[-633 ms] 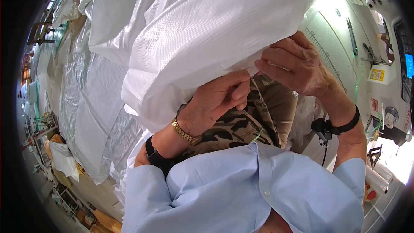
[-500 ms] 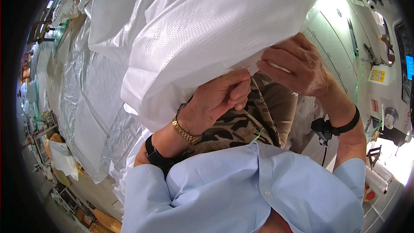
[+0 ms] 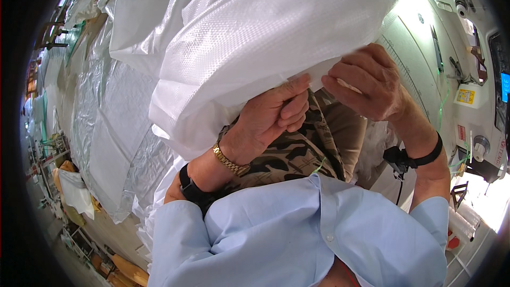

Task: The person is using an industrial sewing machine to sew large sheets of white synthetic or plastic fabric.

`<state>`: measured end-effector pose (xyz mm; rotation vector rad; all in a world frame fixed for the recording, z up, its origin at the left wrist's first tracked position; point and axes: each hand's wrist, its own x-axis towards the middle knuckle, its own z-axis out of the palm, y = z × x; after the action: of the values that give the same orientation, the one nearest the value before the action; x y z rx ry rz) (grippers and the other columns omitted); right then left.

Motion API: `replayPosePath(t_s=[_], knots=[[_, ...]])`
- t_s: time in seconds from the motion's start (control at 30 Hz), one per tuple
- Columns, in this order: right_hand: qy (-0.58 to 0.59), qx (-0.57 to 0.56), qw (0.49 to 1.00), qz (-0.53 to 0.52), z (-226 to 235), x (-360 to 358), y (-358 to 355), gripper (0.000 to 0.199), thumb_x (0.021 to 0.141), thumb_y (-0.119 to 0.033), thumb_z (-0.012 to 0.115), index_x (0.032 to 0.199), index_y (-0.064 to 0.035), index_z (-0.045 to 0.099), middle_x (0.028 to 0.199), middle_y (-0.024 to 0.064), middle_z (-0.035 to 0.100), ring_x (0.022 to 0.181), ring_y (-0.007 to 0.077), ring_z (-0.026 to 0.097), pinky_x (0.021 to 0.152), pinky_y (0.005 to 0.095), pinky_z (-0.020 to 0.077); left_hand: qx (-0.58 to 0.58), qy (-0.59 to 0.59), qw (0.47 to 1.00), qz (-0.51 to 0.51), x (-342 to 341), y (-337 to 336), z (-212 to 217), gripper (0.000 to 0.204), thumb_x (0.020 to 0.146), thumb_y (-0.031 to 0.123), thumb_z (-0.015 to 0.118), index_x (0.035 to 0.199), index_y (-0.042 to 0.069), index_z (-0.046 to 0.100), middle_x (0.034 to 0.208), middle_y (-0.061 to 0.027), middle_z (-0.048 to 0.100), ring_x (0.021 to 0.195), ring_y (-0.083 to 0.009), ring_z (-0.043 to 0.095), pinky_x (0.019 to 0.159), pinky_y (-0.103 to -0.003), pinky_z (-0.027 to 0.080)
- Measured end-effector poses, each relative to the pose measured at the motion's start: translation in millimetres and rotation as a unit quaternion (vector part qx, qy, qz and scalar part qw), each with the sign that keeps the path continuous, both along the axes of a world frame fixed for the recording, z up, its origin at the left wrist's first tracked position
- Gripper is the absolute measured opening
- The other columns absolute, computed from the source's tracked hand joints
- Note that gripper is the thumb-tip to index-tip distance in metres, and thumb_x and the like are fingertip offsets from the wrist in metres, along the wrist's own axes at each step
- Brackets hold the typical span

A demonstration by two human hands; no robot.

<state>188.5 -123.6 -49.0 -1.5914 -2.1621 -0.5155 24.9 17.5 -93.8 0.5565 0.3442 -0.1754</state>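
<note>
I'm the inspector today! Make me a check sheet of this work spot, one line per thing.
Surface: pale worktop with a printed scale.
Things in hand: white woven sheet, bunched up.
Clutter: crumpled plastic sheeting, left; green thread, right.
Hands: left hand, fingers curled, and right hand, both at the sheet's near edge; firmness of grip unclear.
Cables: black cord below the black wrist device, right.
Surroundings: pale machine with a lit blue screen, right.
</note>
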Motion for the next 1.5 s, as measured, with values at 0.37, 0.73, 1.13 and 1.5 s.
replayPosePath(t_s=[0.37, 0.73, 1.13, 1.5], knots=[[-0.014, -0.004, 1.0, 0.005, -0.6, -1.2, -1.1, 0.023, 0.065, -0.01, 0.074, 0.085, -0.0115, 0.063, 0.09, -0.0016, 0.06, 0.081, 0.0149, 0.059, 0.088, 0.0398, 0.0529, 0.062, -0.014, 0.998, 0.016, -1.9, 1.1, 1.3, 0.054, 0.102, 0.033, 0.049, 0.053, 0.012, 0.042, 0.045, 0.0036, 0.035, 0.04, -0.0082, 0.034, 0.042, -0.023, 0.035], [-0.015, -0.013, 1.0, 0.02, -2.5, 0.1, -2.5, 0.032, 0.061, -0.011, 0.073, 0.091, -0.0115, 0.062, 0.098, 0.0009, 0.062, 0.082, 0.018, 0.059, 0.078, 0.0381, 0.0514, 0.096, -0.011, 0.995, 0.025, -4.6, -0.1, 8.8, 0.041, 0.1, 0.03, 0.054, 0.065, 0.01, 0.052, 0.048, 0.003, 0.039, 0.041, -0.0079, 0.034, 0.041, -0.024, 0.033], [-0.014, -0.047, 0.999, -0.003, 1.3, -1.0, -2.4, 0.025, 0.068, -0.008, 0.074, 0.088, -0.0143, 0.059, 0.095, -0.0026, 0.061, 0.09, 0.0158, 0.059, 0.097, 0.0421, 0.0481, 0.111, 0.013, 0.994, 0.012, -5.9, -0.8, 10.3, 0.046, 0.1, 0.032, 0.055, 0.059, 0.011, 0.052, 0.047, 0.0035, 0.038, 0.042, -0.0075, 0.034, 0.043, -0.024, 0.034], [0.056, -0.074, 0.996, -0.014, 1.0, -1.5, -0.4, 0.025, 0.065, -0.017, 0.072, 0.087, -0.0123, 0.061, 0.09, -0.0017, 0.06, 0.085, 0.0172, 0.059, 0.092, 0.0414, 0.0482, 0.264, 0.035, 0.964, 0.003, -8.9, -6.5, 16.3, 0.035, 0.099, 0.024, 0.056, 0.068, 0.008, 0.059, 0.048, 0.0034, 0.039, 0.04, -0.0069, 0.033, 0.04, -0.024, 0.031]])
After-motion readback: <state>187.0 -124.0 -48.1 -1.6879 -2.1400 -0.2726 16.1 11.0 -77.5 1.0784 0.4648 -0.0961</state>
